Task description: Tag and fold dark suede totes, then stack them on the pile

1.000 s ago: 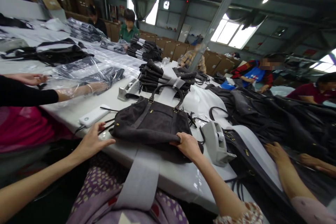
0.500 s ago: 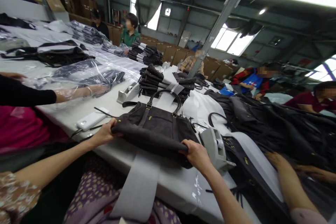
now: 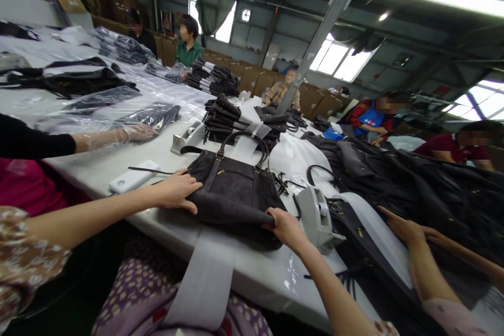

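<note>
White strip [image 3: 205, 278] hangs loose at lower center, not round the bag [image 3: 232, 194] yet, so I'd call that part undone. Bag's mid-frame, handles up-frame. Right hand [image 3: 284, 226] grips its near edge, left hand [image 3: 179, 190] lies open on its side. Scribble [image 3: 290, 275] on the table edge: can't read it. The banded stack [image 3: 218, 115] behind looks finished, imo. Blue apron [image 3: 366, 118], right: print's too tiny.

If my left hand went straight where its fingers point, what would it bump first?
The dark bag; your left hand seems to touch its end, though depth is hard to judge.
</note>
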`<state>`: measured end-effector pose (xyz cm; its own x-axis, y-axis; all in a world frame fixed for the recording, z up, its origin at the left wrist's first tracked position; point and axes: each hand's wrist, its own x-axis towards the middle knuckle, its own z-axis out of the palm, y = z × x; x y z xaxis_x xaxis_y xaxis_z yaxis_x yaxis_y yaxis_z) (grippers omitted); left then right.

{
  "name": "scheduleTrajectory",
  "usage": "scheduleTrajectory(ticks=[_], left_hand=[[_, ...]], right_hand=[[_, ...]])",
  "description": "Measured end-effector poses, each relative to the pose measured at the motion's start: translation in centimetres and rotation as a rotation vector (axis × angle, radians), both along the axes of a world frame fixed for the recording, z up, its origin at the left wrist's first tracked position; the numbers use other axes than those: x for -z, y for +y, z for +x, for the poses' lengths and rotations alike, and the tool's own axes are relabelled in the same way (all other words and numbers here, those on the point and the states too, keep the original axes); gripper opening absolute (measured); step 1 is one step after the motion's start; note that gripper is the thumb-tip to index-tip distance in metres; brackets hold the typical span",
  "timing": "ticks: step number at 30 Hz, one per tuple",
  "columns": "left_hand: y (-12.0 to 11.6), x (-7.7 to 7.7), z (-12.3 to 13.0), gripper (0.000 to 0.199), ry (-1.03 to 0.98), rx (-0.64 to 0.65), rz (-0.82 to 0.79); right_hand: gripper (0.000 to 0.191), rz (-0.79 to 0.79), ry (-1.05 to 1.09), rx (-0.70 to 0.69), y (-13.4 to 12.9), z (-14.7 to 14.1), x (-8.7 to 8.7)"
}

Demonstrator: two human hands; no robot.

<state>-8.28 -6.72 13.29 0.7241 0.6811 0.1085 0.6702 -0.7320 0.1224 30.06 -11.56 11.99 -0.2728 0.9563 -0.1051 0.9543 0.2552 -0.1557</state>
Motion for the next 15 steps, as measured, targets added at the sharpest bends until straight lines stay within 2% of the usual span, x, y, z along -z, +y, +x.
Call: scheduleTrajectory(ticks=[3,7,9,12,15], left_hand=[[3.2,0.4,0.7,0.048,0.105,-0.043,-0.114],[6.0,2.4,0.4,0.048,0.081,-0.308,-0.139],[6.4,3.6,0.2,0.046,0.070,-0.371,-0.144],[6.6,4.9,0.0,0.044,0.068,-0.347,-0.175],[7.1,5.2,-0.1,0.045,0.063,-0.289,-0.216]], right_hand=[[0.018,0.006,-0.003,0.002,0.0,-0.1,0.1],[0.017,0.076,0.047,0.061,0.5,0.2,1.6],[0.018,0.088,0.060,0.074,0.9,0.5,2.3],[0.023,0.045,0.036,0.067,1.7,1.1,2.2],[0.039,0.001,-0.024,0.029,2.3,0.3,0.4]])
